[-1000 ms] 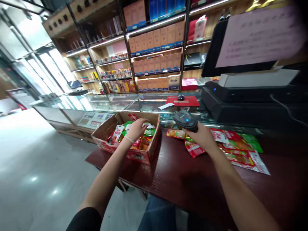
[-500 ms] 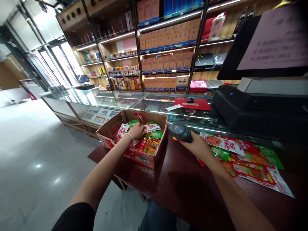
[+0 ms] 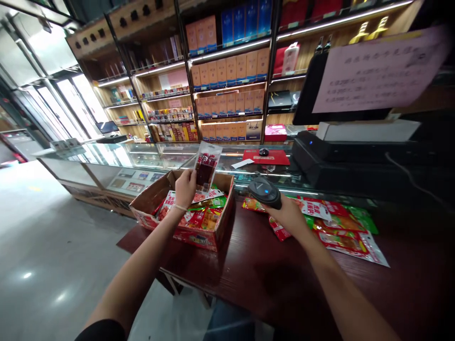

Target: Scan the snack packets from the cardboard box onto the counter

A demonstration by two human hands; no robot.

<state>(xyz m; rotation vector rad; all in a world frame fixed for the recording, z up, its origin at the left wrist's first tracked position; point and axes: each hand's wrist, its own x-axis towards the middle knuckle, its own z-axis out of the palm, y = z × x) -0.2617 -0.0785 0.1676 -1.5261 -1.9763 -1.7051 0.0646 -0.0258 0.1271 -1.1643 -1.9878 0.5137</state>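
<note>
My left hand (image 3: 186, 188) grips a clear-and-dark snack packet (image 3: 206, 166) by its side and holds it upright above a cardboard box (image 3: 197, 237). Inside the box lie several red, green and white snack packets (image 3: 209, 218). My right hand (image 3: 289, 215) is wrapped round the handle of a black barcode scanner (image 3: 265, 191) with a small blue light; its head points left, towards the box. Beneath and beyond this hand, more snack packets (image 3: 341, 222) lie spread on the dark red wooden table (image 3: 245, 274).
Behind the table runs a glass display counter (image 3: 159, 154), bearing a red mat (image 3: 277, 157), a mouse (image 3: 263, 152) and a white paper slip (image 3: 242, 164). A black checkout machine (image 3: 327, 161) with a pink notice (image 3: 369, 76) stands at the right. Stocked shelves (image 3: 231, 71) line the wall.
My left hand has risen out of the box with a packet in its grip. The scanner stays in my right hand. The whole view has turned a little to the right.
</note>
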